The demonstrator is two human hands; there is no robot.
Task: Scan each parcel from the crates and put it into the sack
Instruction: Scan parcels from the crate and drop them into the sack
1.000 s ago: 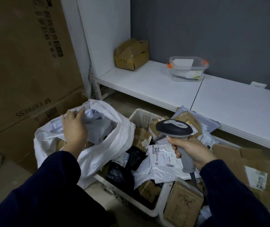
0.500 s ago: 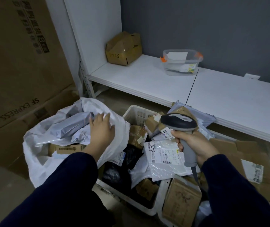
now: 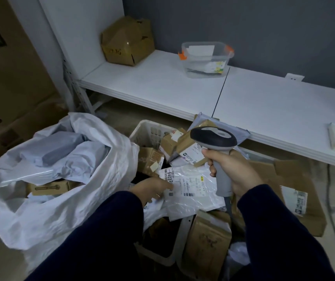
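A white woven sack [image 3: 61, 209] stands open at the left, holding a grey mailer [image 3: 61, 151] and a brown box [image 3: 48, 187]. To its right a white crate [image 3: 142, 130] is piled with brown boxes and mailers. On top lies a white plastic mailer [image 3: 193, 191] with a printed label facing up. My left hand [image 3: 150, 187] reaches across the sack's rim, its fingers lying on the mailer's left edge. My right hand [image 3: 233, 171] grips a grey barcode scanner [image 3: 213, 136] by the handle, its dark head just above the pile.
A low white shelf [image 3: 162, 84] runs behind the crates, carrying a dented brown box [image 3: 126, 41] and a clear plastic tub [image 3: 205, 59]. Tall cardboard cartons [image 3: 10, 78] stand at the left. A flattened carton [image 3: 300, 189] lies at the right.
My left hand has left the sack's contents and moved right and down onto the white mailer in the crate. The right hand still holds the scanner in about the same place.
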